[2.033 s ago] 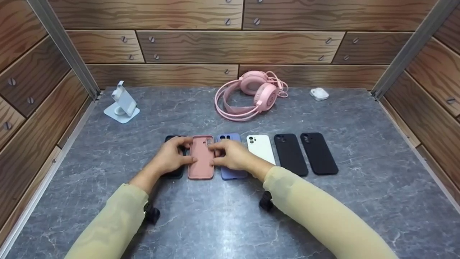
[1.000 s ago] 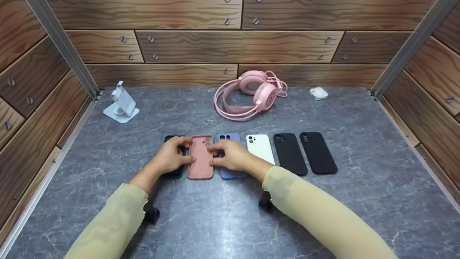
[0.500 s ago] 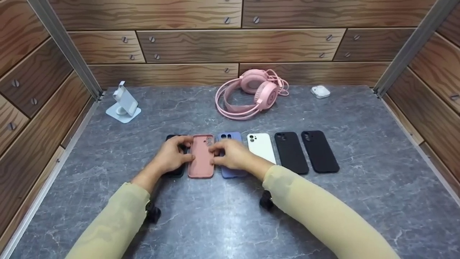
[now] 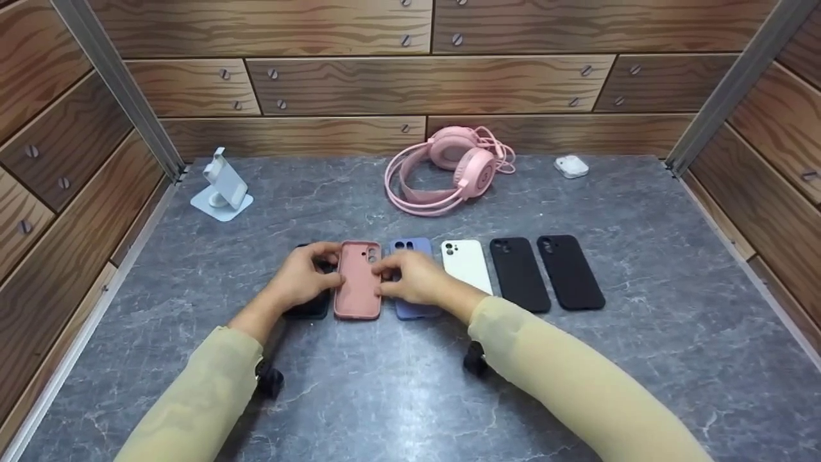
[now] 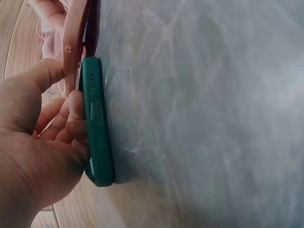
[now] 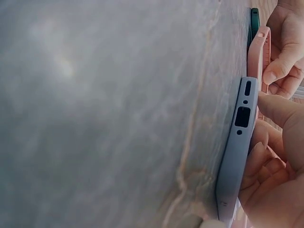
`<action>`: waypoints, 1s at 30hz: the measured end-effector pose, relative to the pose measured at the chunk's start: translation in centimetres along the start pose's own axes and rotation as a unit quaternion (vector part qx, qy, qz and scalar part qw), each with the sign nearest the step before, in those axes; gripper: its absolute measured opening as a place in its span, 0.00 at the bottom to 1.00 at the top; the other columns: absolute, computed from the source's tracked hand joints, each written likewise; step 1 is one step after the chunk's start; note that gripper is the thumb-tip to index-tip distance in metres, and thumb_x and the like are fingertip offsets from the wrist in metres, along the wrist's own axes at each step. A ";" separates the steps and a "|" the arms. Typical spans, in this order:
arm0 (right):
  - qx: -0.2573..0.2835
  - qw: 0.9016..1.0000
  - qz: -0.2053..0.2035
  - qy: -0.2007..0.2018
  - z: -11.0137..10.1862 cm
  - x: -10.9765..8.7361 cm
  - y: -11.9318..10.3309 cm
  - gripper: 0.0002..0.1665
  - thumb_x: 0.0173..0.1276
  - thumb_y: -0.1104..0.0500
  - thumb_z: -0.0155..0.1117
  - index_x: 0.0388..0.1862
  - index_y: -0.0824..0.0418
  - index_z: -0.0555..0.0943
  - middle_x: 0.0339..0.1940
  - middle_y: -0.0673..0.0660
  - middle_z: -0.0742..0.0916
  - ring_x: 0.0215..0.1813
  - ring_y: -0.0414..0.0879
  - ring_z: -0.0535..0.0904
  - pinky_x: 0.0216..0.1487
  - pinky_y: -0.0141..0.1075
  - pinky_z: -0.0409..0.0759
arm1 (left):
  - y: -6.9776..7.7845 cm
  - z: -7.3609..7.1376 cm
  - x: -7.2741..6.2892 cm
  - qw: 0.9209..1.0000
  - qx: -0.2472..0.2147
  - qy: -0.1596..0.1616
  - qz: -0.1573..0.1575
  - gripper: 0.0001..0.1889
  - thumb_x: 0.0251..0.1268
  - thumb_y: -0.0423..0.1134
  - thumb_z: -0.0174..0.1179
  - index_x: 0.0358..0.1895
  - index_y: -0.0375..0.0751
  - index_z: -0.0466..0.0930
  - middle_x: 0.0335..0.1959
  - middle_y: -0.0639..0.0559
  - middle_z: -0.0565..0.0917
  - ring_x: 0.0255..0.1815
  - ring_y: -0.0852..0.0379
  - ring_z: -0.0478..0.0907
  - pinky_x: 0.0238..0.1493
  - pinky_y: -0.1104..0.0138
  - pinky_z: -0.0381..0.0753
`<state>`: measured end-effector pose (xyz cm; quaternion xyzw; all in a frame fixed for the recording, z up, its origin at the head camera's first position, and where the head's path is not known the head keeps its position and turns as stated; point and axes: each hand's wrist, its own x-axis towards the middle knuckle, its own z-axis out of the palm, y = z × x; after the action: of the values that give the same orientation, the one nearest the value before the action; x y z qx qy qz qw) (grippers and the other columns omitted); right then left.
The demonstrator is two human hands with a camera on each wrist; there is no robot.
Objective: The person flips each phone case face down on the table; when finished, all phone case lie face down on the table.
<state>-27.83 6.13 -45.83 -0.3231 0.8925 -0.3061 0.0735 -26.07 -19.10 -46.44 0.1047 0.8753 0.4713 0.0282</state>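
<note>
The pink phone case (image 4: 358, 292) lies between the two hands, over the gray table (image 4: 385, 401), with its hollow inside facing up. I cannot tell if it touches the table. The left hand (image 4: 301, 276) grips its left edge with a thumb and a finger. The right hand (image 4: 417, 276) grips its right edge the same way.

A dark green case (image 5: 98, 128) is just under the left hand, left of the pink one. A purple-blue case (image 4: 415, 310) lies partly under the right hand. Next in the row come a white case (image 4: 463, 262), a black case (image 4: 521, 276) and a second black case (image 4: 571, 273).

Farther back, pink headphones (image 4: 478, 173) lie with their cord. A pale stand (image 4: 229, 183) is on the left, and a small white box (image 4: 571, 167) is on the right. Brown walls (image 4: 333, 83) that look like wood rise behind.
</note>
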 end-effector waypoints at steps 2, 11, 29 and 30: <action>-0.001 1.000 0.000 0.001 0.0 -0.1 -0.1 0.22 0.68 0.54 0.79 0.57 0.62 0.90 0.42 0.55 0.89 0.46 0.49 0.82 0.55 0.43 0.81 | 0.1 -0.1 0.0 1.000 -0.001 0.001 -0.002 0.30 0.60 0.29 0.73 0.67 0.30 0.80 0.49 0.41 0.85 0.40 0.50 0.80 0.44 0.64 0.78; -0.006 1.000 0.010 0.003 0.1 -0.4 -0.2 0.24 0.69 0.54 0.78 0.60 0.62 0.89 0.45 0.56 0.89 0.48 0.50 0.82 0.56 0.45 0.81 | 1.5 -0.2 -0.2 1.000 -0.016 0.003 -0.009 0.31 0.60 0.28 0.70 0.70 0.31 0.78 0.44 0.42 0.86 0.39 0.52 0.81 0.41 0.66 0.79; 0.015 0.999 0.000 0.035 0.7 0.0 -1.5 0.26 0.62 0.67 0.79 0.61 0.65 0.86 0.38 0.56 0.90 0.43 0.47 0.84 0.49 0.40 0.83 | 2.8 1.0 -0.5 0.972 -0.219 0.036 -0.082 0.33 0.63 0.23 0.66 0.73 0.32 0.74 0.37 0.46 0.85 0.28 0.59 0.78 0.30 0.69 0.78; 0.047 0.998 0.011 0.036 0.8 0.1 -1.6 0.27 0.62 0.69 0.78 0.62 0.67 0.85 0.39 0.57 0.90 0.42 0.47 0.85 0.48 0.38 0.83 | 2.8 1.1 -0.5 0.970 -0.225 0.039 -0.083 0.33 0.62 0.23 0.66 0.73 0.31 0.74 0.37 0.46 0.85 0.27 0.59 0.78 0.30 0.69 0.77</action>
<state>-26.80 4.70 -45.47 -0.2985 0.8827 -0.3580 0.0599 -24.97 -16.83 -44.73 0.0041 0.7530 0.6557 0.0558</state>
